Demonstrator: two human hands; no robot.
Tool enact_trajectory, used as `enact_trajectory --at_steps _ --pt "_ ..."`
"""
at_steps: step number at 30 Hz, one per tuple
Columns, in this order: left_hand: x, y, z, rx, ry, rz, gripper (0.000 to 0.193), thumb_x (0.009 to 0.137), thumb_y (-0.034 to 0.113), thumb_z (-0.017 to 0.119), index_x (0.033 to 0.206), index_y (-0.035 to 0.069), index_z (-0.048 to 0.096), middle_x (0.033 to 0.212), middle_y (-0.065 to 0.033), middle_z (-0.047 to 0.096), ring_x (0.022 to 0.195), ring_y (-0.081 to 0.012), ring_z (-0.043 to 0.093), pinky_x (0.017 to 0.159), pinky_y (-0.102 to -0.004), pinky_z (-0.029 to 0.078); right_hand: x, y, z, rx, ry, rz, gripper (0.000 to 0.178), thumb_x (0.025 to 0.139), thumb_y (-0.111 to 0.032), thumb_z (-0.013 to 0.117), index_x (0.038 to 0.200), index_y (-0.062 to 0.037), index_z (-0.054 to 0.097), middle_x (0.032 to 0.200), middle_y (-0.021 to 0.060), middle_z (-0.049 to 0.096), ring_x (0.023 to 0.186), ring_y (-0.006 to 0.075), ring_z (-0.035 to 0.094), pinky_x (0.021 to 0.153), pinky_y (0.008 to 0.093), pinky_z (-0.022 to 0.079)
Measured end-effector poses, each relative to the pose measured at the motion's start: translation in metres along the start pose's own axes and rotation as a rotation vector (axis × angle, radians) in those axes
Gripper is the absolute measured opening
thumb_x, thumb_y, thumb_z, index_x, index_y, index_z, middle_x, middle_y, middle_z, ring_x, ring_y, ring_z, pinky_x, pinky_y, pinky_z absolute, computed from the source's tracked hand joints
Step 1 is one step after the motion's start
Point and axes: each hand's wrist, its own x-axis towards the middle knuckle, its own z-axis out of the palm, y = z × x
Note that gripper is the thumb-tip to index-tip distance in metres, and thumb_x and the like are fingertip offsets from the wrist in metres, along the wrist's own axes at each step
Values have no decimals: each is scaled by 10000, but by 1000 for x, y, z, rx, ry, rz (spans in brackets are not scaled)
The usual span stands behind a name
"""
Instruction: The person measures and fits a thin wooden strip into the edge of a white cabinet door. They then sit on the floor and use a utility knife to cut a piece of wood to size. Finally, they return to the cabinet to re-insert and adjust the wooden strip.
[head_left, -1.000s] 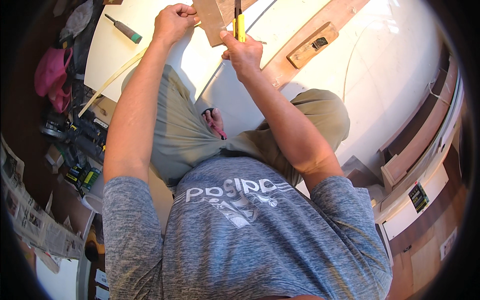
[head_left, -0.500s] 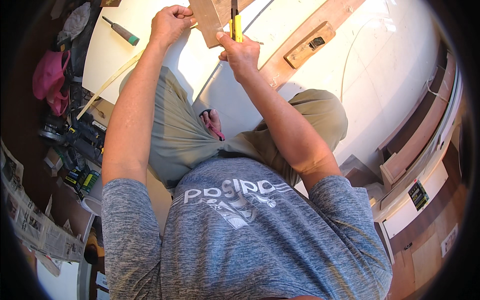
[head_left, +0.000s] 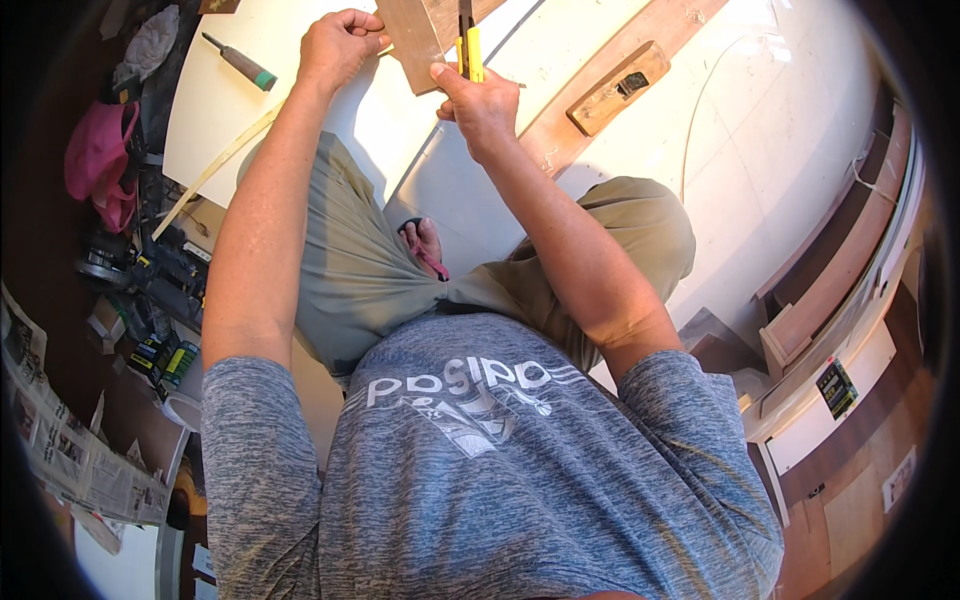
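My left hand [head_left: 340, 50] is closed in a pinch beside a flat wooden board [head_left: 412, 48]. A thin pale strip [head_left: 220, 165] runs up under my left forearm, and a bit of it shows by the fingertips. My right hand [head_left: 482, 108] is wrapped round a yellow utility knife [head_left: 474, 55], whose dark upper end points away from me. My right thumb presses on the board's near end. The far end of the board passes out of the picture.
A wooden hand plane [head_left: 618, 90] rests on a long plank [head_left: 560, 125] to the right. A green-and-black handled tool [head_left: 240, 62] lies at the left on the white surface [head_left: 740, 130]. Pink cloth [head_left: 100, 155], dark tools and newspaper [head_left: 70, 440] fill the left side.
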Motion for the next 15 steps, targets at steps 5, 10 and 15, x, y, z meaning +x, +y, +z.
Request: enact_trajectory --at_steps 5,10,15 --pt "1 -1 -2 -24 18 20 221 776 140 788 963 53 708 877 -4 697 784 -95 635 765 -252 523 0 -1 0 -2 6 1 318 784 -221 781 893 52 659 657 53 595 506 126 577 497 264 523" --pt "10 -10 6 -199 -66 80 227 786 131 788 903 18 631 866 -49 628 779 -127 592 703 -275 508 1 0 2 51 9 32 319 784 -216 780 899 54 655 668 57 596 505 124 569 500 271 528" --pt "11 -12 9 -122 13 118 187 724 53 802 727 12 619 702 -3 578 642 -82 548 577 -252 485 0 -2 4 21 32 51 312 781 -219 777 892 46 656 671 61 596 505 128 568 502 283 536"
